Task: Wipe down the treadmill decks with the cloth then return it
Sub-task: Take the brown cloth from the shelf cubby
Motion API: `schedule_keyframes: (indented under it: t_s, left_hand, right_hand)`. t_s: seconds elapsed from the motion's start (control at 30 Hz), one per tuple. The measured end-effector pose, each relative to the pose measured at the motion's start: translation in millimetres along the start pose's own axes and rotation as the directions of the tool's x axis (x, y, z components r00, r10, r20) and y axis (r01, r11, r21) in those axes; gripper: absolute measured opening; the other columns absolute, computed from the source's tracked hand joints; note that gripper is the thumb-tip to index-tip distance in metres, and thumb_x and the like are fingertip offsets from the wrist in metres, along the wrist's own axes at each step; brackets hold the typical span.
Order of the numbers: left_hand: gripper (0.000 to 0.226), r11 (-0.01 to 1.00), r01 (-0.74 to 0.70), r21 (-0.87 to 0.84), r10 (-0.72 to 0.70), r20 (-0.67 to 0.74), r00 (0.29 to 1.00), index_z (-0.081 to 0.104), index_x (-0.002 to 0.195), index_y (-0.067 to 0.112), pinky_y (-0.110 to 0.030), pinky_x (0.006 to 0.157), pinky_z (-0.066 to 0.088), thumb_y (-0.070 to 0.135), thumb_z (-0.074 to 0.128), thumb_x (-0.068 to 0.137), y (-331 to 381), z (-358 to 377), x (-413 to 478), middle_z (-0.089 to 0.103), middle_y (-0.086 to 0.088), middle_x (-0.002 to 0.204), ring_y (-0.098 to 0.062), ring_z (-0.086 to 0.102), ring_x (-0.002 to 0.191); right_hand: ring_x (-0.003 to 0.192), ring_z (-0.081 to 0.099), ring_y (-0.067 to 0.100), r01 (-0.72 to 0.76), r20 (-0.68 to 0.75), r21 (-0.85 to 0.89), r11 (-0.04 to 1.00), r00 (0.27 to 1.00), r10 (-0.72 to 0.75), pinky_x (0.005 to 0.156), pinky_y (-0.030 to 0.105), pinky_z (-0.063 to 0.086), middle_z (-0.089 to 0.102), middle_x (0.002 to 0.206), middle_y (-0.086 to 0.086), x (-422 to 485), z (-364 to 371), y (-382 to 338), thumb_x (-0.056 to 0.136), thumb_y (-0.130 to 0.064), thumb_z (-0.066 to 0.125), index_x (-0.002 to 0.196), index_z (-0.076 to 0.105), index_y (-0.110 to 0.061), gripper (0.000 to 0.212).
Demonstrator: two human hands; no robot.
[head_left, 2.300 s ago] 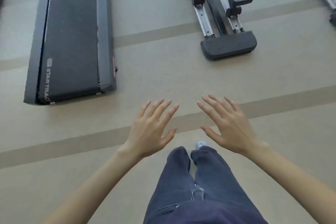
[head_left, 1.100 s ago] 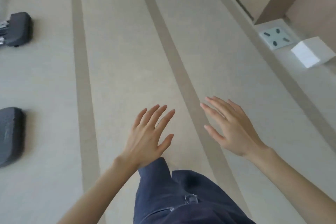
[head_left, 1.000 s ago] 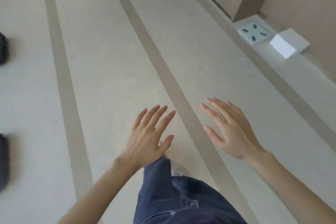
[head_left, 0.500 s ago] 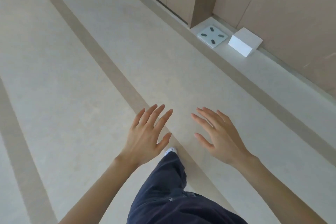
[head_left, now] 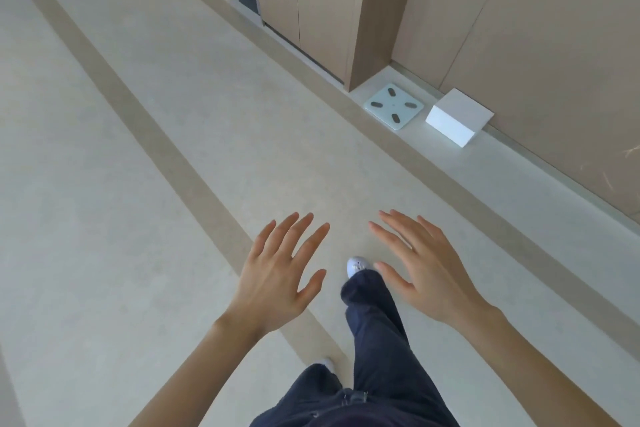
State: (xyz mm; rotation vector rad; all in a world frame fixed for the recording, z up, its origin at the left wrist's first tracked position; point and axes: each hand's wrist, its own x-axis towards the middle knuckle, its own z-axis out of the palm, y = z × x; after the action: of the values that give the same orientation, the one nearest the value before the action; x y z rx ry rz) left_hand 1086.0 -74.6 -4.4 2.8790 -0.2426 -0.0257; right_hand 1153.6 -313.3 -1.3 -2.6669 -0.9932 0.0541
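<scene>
Holding: we see both hands released, grasping nothing.
Left hand (head_left: 277, 274): palm down, fingers straight and spread, held out over the floor (head_left: 104, 218).
Right hand (head_left: 426, 270): same pose, palm down, fingers straight, thumb pointing toward the left hand.
Gap: hands are apart, not touching; we see a white shoe (head_left: 357, 266) toe between them, lower down on the floor.
Legs: dark blue trousers (head_left: 374, 340), one leg stepped forward; a second shoe (head_left: 327, 364) peeks out lower, at the edge of a tan stripe (head_left: 180, 163).
Stripes: darker tan bands run diagonally across the pale floor.
Scale (head_left: 394, 107): pale square, four dark pads, flat on the floor at the foot of the wall corner, well ahead of the hands.
White box (head_left: 457, 118): just beside the scale, on its right, against the wall (head_left: 554, 45).
Door (head_left: 311, 10): tan panels with a dark window, top of view.
Cloth: we cannot tell where it lies from this view.
</scene>
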Motion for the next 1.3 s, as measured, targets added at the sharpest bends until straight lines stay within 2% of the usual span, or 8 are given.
schedule_keyframes:
  t_s: [0.17, 0.27, 0.5, 0.57, 0.73, 0.97, 1.17, 1.3]
  left_hand:
    - [0.055, 1.000, -0.006, 0.010, 0.006, 0.017, 1.000, 0.043, 0.140, 0.024, -0.049, 0.109, 0.031, 0.045, 0.040, 0.090, -41, 6, 92, 0.045, -0.005, 0.143, -0.029, 0.042, 0.132]
    - [0.055, 1.000, 0.019, 0.015, -0.019, -0.004, 1.000, 0.042, 0.141, 0.025, -0.047, 0.109, 0.031, 0.045, 0.041, 0.089, -64, -8, 159, 0.044, -0.005, 0.144, -0.028, 0.042, 0.132]
    - [0.056, 0.992, 0.128, 0.010, -0.126, -0.125, 0.984, 0.039, 0.142, 0.024, -0.047, 0.110, 0.028, 0.047, 0.038, 0.090, -138, -61, 320, 0.042, -0.005, 0.145, -0.028, 0.039, 0.134]
    - [0.056, 0.989, 0.150, -0.011, -0.150, -0.136, 0.979, 0.038, 0.143, 0.025, -0.046, 0.111, 0.025, 0.047, 0.037, 0.091, -153, -66, 350, 0.041, -0.005, 0.146, -0.028, 0.038, 0.135]
    - [0.053, 0.984, 0.163, -0.076, -0.171, -0.109, 0.979, 0.041, 0.140, 0.027, -0.045, 0.111, 0.026, 0.045, 0.039, 0.090, -199, -54, 412, 0.042, -0.001, 0.146, -0.025, 0.039, 0.135]
    - [0.055, 1.000, -0.024, -0.013, 0.024, -0.026, 0.999, 0.042, 0.139, 0.030, -0.044, 0.110, 0.031, 0.046, 0.043, 0.087, -326, -70, 532, 0.043, 0.003, 0.145, -0.022, 0.039, 0.134]
    - [0.053, 0.970, -0.219, 0.102, 0.225, -0.058, 0.973, 0.048, 0.136, 0.024, -0.051, 0.107, 0.035, 0.046, 0.042, 0.088, -423, -130, 667, 0.047, -0.003, 0.142, -0.028, 0.043, 0.131]
    - [0.052, 0.970, -0.237, 0.059, 0.241, -0.069, 0.968, 0.047, 0.137, 0.025, -0.050, 0.108, 0.034, 0.046, 0.041, 0.090, -453, -145, 738, 0.045, -0.003, 0.144, -0.027, 0.039, 0.134]
  right_hand:
    - [0.134, 0.041, 0.020, 0.028, 0.084, -0.013, 1.000, 0.996, -0.027, 0.108, 0.045, 0.035, 0.046, 0.144, -0.001, 89, 6, 58, 0.094, -0.045, 0.034, 0.138, 0.048, -0.022, 0.051]
    - [0.135, 0.039, 0.019, 0.063, 0.122, -0.024, 0.998, 0.991, -0.060, 0.110, 0.044, 0.033, 0.044, 0.145, -0.001, 161, -8, 94, 0.094, -0.046, 0.038, 0.138, 0.047, -0.024, 0.050]
    - [0.134, 0.041, 0.023, 0.182, 0.007, -0.026, 0.983, 0.983, -0.182, 0.107, 0.048, 0.035, 0.047, 0.143, 0.003, 348, -60, 158, 0.094, -0.043, 0.041, 0.136, 0.051, -0.019, 0.050]
    - [0.135, 0.040, 0.024, 0.168, -0.017, -0.010, 0.986, 0.986, -0.168, 0.108, 0.050, 0.033, 0.047, 0.143, 0.004, 387, -61, 167, 0.093, -0.042, 0.044, 0.136, 0.050, -0.019, 0.049]
    - [0.134, 0.041, 0.024, 0.105, -0.012, 0.051, 0.993, 0.994, -0.104, 0.105, 0.052, 0.038, 0.047, 0.143, 0.003, 466, -35, 183, 0.092, -0.052, 0.035, 0.135, 0.050, -0.021, 0.055]
    - [0.134, 0.041, 0.019, -0.001, 0.027, 0.014, 1.000, 1.000, 0.000, 0.104, 0.052, 0.038, 0.046, 0.144, -0.002, 604, -11, 202, 0.093, -0.054, 0.033, 0.138, 0.047, -0.028, 0.054]
    - [0.133, 0.042, 0.022, -0.070, -0.135, 0.042, 0.997, 0.988, 0.075, 0.104, 0.054, 0.039, 0.047, 0.143, 0.000, 742, -34, 222, 0.092, -0.051, 0.037, 0.136, 0.049, -0.024, 0.053]
    - [0.131, 0.045, 0.024, -0.136, -0.220, 0.037, 0.990, 0.965, 0.141, 0.101, 0.055, 0.041, 0.048, 0.142, 0.002, 803, -32, 237, 0.089, -0.054, 0.040, 0.135, 0.051, -0.024, 0.055]
